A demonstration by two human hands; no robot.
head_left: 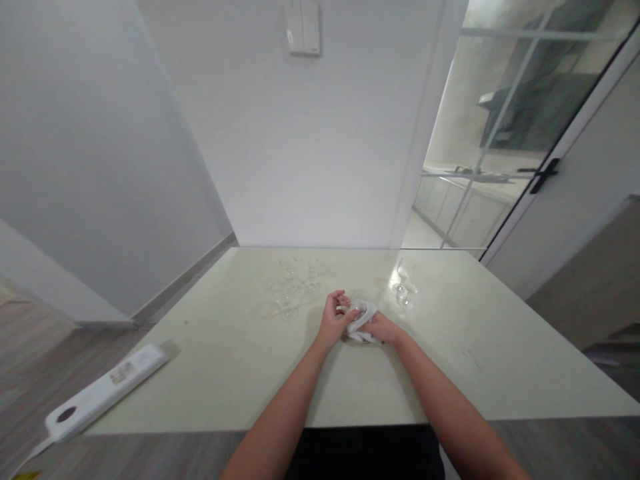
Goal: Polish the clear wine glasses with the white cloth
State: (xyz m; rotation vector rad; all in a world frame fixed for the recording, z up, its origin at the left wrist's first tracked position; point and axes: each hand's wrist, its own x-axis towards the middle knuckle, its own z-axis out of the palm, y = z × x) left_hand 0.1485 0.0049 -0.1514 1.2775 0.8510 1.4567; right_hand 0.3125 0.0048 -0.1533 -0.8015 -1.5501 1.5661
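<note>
Both my hands meet over the middle of a pale table [240, 373]. My left hand [333, 320] has its fingers curled around something clear, likely a glass, that I can hardly make out against the tabletop. My right hand [383, 329] is closed on a white cloth [361, 315] pressed against that item. A group of several clear stemmed glasses [293, 287] stands just beyond my left hand. One more clear glass [403, 287] stands beyond my right hand.
A long white device [103, 392] lies at the table's left front corner, overhanging the edge. A white wall rises behind the table. A glazed door with a black handle [543, 175] stands open at the right.
</note>
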